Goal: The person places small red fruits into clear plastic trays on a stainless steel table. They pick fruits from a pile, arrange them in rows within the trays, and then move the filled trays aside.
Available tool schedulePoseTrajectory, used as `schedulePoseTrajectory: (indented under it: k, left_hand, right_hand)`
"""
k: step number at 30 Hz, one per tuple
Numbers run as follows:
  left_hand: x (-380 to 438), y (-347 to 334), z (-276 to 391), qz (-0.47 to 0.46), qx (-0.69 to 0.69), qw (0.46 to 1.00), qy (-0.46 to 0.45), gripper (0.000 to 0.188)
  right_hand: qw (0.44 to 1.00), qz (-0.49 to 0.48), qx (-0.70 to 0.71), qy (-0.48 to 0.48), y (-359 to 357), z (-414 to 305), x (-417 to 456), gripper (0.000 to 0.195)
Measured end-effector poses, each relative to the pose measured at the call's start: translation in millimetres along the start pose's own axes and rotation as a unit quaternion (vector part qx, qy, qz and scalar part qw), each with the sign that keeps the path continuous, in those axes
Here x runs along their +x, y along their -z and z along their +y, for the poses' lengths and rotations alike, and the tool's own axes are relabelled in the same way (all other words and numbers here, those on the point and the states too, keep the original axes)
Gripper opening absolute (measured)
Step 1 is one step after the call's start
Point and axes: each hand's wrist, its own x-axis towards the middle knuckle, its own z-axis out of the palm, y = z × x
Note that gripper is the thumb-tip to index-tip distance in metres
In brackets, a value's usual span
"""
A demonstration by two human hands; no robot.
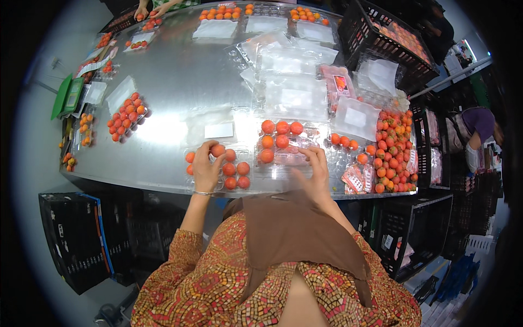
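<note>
My left hand [205,169] has its thumb and forefinger around a round red-orange fruit [218,150], over a clear plastic clamshell tray [249,155]. Several like fruits [229,169] sit in that tray's cups, some partly behind the hand. My right hand [316,175] holds nothing, its fingers apart and the thumb blurred. It hovers at the right front of a second clear tray [312,137], which has several fruits [282,141] in its left and back cups. The left tray's lid [210,118], with a white label [218,130], lies folded back on the steel table.
A large heap of fruit [390,153] covers the table's right end, beside printed labels [354,179]. Stacked empty clamshells [294,92] lie behind the second tray. A filled tray [126,117] stands left, a green-lidded scale [71,98] beyond. Black crates [73,237] flank me below; another person's hands [153,10] work far left.
</note>
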Motion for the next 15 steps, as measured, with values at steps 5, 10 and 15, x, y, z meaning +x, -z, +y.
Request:
schedulePoseTrajectory:
  k: [5, 10, 15]
  left_hand:
    - [5.0, 10.6, -37.9, -0.073, 0.168, 0.978, -0.101, 0.038]
    - [-0.3, 5.2, -61.0, -0.082, 0.158, 0.968, -0.180, 0.034]
    - [1.7, -0.1, -59.0, -0.073, 0.163, 0.964, -0.195, 0.035]
  right_hand:
    - [0.998, -0.028, -0.034, 0.055, -1.5, 7.3, 10.7, 0.050]
    - [0.993, 0.026, -0.067, 0.090, -0.6, 25.9, 39.0, 0.043]
    - [0.979, 0.033, -0.164, 0.119, 0.0, 43.4, 84.5, 0.040]
